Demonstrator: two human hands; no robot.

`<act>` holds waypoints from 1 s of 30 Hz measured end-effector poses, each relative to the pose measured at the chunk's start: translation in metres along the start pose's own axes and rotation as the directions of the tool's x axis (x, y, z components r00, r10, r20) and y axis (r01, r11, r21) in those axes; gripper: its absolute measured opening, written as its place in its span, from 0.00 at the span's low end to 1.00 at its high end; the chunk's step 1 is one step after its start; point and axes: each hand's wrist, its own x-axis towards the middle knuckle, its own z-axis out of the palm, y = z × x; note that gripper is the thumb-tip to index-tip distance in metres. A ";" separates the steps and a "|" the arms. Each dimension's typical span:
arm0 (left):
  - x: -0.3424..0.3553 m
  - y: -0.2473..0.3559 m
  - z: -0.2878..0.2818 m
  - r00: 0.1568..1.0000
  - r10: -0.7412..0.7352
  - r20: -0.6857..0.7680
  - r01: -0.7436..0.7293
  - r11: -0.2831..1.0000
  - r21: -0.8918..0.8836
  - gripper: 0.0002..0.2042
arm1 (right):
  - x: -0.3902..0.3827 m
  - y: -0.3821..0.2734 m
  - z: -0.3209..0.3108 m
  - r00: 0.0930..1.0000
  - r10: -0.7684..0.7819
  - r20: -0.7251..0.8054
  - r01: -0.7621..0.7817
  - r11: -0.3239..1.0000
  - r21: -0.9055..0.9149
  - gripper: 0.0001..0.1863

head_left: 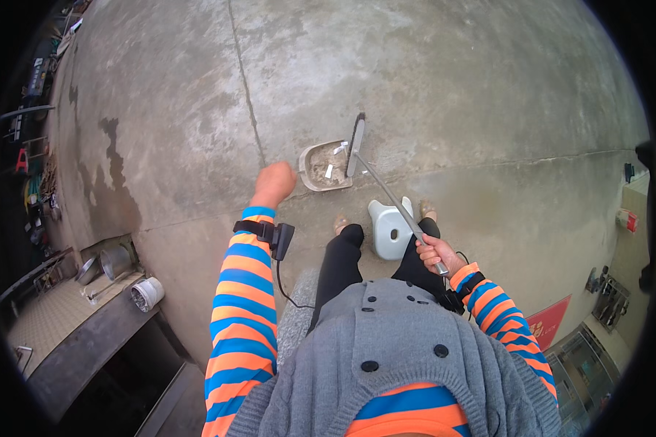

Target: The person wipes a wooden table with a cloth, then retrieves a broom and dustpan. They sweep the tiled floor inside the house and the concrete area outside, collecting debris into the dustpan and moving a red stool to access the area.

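Observation:
My right hand (435,254) grips the grey handle of a long broom (390,191). Its narrow dark-bristled head rests at the open right side of a beige dustpan (304,172) on the concrete floor. Inside the pan lie grey-brown dirt and some white scraps (329,172). Just left of the dustpan's back edge, my left hand (275,183) is closed in a fist. What it holds, if anything, is hidden beneath the fingers. A pale plastic stool (391,237) with an oval hole in its seat stands between my legs.
Concrete floor (488,87) spreads ahead, with a wet patch at the left. A white bucket (148,294) and metal pots (114,260) sit by a counter at lower left. Assorted clutter lines the far left edge. A red sign (549,323) stands at lower right.

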 end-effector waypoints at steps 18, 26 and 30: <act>0.005 -0.011 -0.001 1.000 -0.010 -0.014 0.010 1.000 -0.003 0.12 | 0.024 0.011 0.016 0.999 -0.028 -0.045 0.013 0.957 -0.291 0.12; 0.007 -0.016 -0.002 0.999 -0.042 -0.018 0.042 0.999 -0.018 0.12 | -0.020 -0.020 0.013 0.983 -0.182 -0.007 0.114 0.646 -0.754 0.14; 0.009 -0.020 0.001 0.999 -0.029 -0.016 0.029 0.999 -0.015 0.12 | -0.003 -0.030 0.017 0.752 -0.658 -0.038 -0.178 -0.147 -0.973 0.13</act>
